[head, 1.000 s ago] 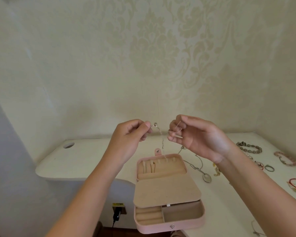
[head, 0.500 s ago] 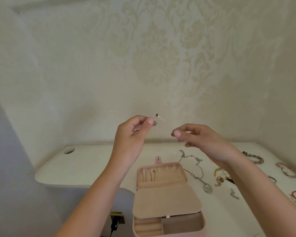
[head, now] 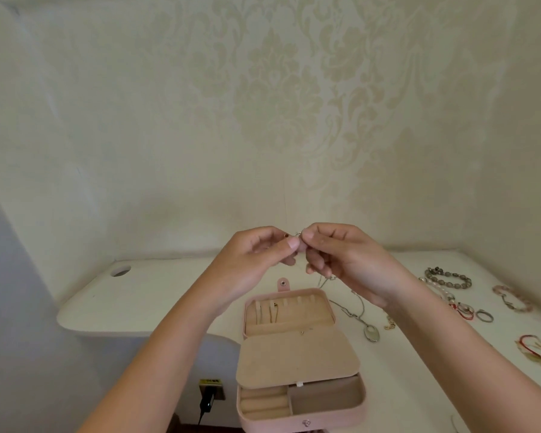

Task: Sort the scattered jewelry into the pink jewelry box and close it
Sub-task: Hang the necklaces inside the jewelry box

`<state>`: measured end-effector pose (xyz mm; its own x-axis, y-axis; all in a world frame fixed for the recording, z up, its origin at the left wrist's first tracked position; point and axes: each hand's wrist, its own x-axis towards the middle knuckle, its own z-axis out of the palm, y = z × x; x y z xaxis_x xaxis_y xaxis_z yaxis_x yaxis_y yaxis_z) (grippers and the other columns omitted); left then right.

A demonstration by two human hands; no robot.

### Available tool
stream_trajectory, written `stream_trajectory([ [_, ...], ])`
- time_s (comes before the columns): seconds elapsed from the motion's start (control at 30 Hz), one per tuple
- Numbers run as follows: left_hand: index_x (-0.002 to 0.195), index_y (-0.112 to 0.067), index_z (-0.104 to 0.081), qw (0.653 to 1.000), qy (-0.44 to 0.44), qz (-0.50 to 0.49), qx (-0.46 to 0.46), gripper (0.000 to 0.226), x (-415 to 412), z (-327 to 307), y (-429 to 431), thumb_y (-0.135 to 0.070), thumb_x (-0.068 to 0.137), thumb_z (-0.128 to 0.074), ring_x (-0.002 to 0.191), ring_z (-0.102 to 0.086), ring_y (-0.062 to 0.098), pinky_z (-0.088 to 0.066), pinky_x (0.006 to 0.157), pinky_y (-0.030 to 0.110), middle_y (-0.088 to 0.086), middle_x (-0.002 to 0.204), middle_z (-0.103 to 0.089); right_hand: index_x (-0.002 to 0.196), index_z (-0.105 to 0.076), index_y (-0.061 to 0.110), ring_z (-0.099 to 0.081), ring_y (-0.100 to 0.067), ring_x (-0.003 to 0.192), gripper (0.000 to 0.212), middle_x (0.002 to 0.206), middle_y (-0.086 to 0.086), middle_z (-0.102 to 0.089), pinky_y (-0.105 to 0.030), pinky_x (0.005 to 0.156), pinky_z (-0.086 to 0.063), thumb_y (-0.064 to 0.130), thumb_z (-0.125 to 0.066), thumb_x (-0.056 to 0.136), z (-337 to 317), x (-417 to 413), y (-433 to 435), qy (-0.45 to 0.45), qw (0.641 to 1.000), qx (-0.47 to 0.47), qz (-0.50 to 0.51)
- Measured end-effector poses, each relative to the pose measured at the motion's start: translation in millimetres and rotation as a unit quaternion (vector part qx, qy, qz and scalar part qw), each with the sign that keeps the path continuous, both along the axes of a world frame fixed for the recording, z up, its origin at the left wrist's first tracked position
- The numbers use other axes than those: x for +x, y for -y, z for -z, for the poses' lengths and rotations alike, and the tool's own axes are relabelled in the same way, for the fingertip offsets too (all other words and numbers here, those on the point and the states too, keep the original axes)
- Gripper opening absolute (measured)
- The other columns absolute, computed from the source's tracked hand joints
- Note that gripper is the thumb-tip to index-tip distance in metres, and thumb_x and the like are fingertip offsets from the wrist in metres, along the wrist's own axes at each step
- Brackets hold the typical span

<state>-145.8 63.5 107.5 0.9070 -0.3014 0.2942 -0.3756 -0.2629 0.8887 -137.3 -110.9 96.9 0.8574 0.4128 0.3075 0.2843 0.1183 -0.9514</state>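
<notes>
Right hand (head: pixel 353 260) moved in to left hand (head: pixel 250 264), both pinching a small earring (head: pixel 291 235), white desk (head: pixel 169 295), damask wallpaper (head: pixel 278 104).

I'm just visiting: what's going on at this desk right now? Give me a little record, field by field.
Hands: left hand and right hand meet above the box, both pinching a tiny red-beaded piece
Box: pink jewelry box open, lid back, lower compartments showing
In the lid: a few fine pieces hang
Loose on the white table: oval pendant necklace, grey beaded bracelet, ring, more further right
Task state: sorting unfinished, box not closed
</notes>
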Motion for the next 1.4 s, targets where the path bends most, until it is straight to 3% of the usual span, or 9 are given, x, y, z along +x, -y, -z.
stream_trajectory([
  [0.17, 0.084, -0.007, -0.068, 0.998, -0.031, 0.047, 0.041, 0.030, 1.9, -9.3, 0.4, -0.036, 0.076, -0.065, 0.074, -0.068, 0.014, -0.054, 0.076, 0.022, -0.002, 0.080, -0.071, 0.078, -0.060, 0.003, -0.030, -0.004, 0.044, 0.024, 0.047, 0.010, -0.045, -0.017, 0.044, -0.026, 0.015, -0.049, 0.095, -3.5, -2.7, 5.3, 0.008, 0.997, -0.072, 0.000],
  [0.37, 0.077, -0.005, -0.069, 0.980, 0.001, 0.058, 0.190, 0.014, 12.4, -35.8, 1.8, -0.019, 0.079, -0.073, 0.059, -0.062, 0.007, -0.048, 0.064, 0.012, 0.005, 0.071, -0.071, 0.069, -0.059, 0.008, -0.025, -0.004, 0.041, 0.027, 0.045, 0.008, -0.033, -0.019, 0.043, -0.018, 0.024, -0.055, 0.090, 2.1, 8.5, 16.9, -0.039, 0.995, -0.081, -0.045],
  [0.53, 0.077, -0.011, -0.066, 0.998, -0.023, 0.010, 0.065, 0.012, 24.9, -47.0, -18.4, -0.014, 0.088, -0.062, 0.061, -0.060, 0.010, -0.052, 0.068, 0.019, -0.002, 0.067, -0.067, 0.061, -0.063, 0.017, -0.026, -0.001, 0.036, 0.024, 0.047, 0.009, -0.037, -0.014, 0.037, -0.025, 0.028, -0.065, 0.083, 18.3, 34.3, 41.0, -0.131, 0.977, 0.108, -0.126],
  [0.67, 0.073, -0.013, -0.060, 0.991, -0.091, 0.013, -0.099, 0.012, 30.4, -42.6, -39.8, -0.018, 0.084, -0.059, 0.058, -0.054, 0.010, -0.052, 0.061, 0.019, -0.003, 0.066, -0.060, 0.084, -0.062, 0.004, -0.036, -0.010, 0.050, 0.031, 0.060, -0.004, -0.052, -0.020, 0.057, -0.049, 0.024, -0.044, 0.099, 40.6, 60.4, 57.8, -0.221, 0.866, 0.341, -0.291],
  [0.77, 0.068, -0.015, -0.062, 0.984, -0.116, 0.022, -0.136, 0.010, 32.6, -31.0, -47.4, -0.022, 0.075, -0.061, 0.057, -0.053, 0.009, -0.051, 0.058, 0.019, -0.002, 0.065, -0.058, 0.083, -0.063, 0.005, -0.054, -0.016, 0.061, 0.030, 0.067, -0.006, -0.057, -0.029, 0.081, -0.054, 0.023, -0.046, 0.098, 50.5, 66.8, 62.3, -0.207, 0.850, 0.416, -0.249],
  [0.9, 0.069, -0.016, -0.065, 0.972, -0.155, 0.023, -0.174, 0.008, 36.8, -13.5, -50.6, -0.020, 0.075, -0.061, 0.055, -0.051, 0.007, -0.050, 0.056, 0.018, -0.003, 0.063, -0.057, 0.066, -0.063, 0.016, -0.060, -0.011, 0.065, 0.011, 0.061, 0.005, -0.052, -0.030, 0.079, -0.056, 0.023, -0.066, 0.074, 43.9, 56.8, 60.5, -0.158, 0.869, 0.463, -0.073],
  [1.0, 0.084, -0.011, -0.065, 0.967, -0.191, 0.003, -0.171, 0.007, 41.3, 6.2, -51.0, -0.010, 0.084, -0.058, 0.054, -0.052, 0.006, -0.051, 0.056, 0.017, -0.002, 0.062, -0.059, 0.068, -0.065, 0.014, -0.047, -0.007, 0.050, 0.008, 0.052, 0.007, -0.041, -0.022, 0.066, -0.054, 0.020, -0.065, 0.074, 35.6, 59.6, 60.6, -0.180, 0.880, 0.434, -0.070],
  [1.17, 0.088, -0.005, -0.066, 0.973, -0.217, -0.039, -0.073, 0.006, 47.8, 45.6, -44.7, -0.002, 0.087, -0.061, 0.061, -0.066, 0.011, -0.056, 0.060, 0.020, 0.007, 0.075, -0.071, 0.081, -0.061, 0.010, -0.030, -0.005, 0.040, 0.018, 0.047, 0.008, -0.031, -0.015, 0.042, -0.041, 0.020, -0.048, 0.090, 20.7, 67.2, 65.8, -0.168, 0.953, 0.252, 0.017],
  [1.4, 0.085, -0.005, -0.074, 0.980, -0.148, -0.089, 0.100, 0.010, 65.1, 81.6, -22.0, -0.013, 0.080, -0.074, 0.050, -0.056, 0.003, -0.046, 0.052, 0.016, 0.002, 0.067, -0.065, 0.090, -0.064, 0.007, -0.029, -0.008, 0.047, 0.024, 0.056, 0.004, -0.037, -0.018, 0.046, -0.036, 0.018, -0.045, 0.098, -23.4, 92.1, 41.1, -0.054, 0.992, -0.051, 0.100],
])
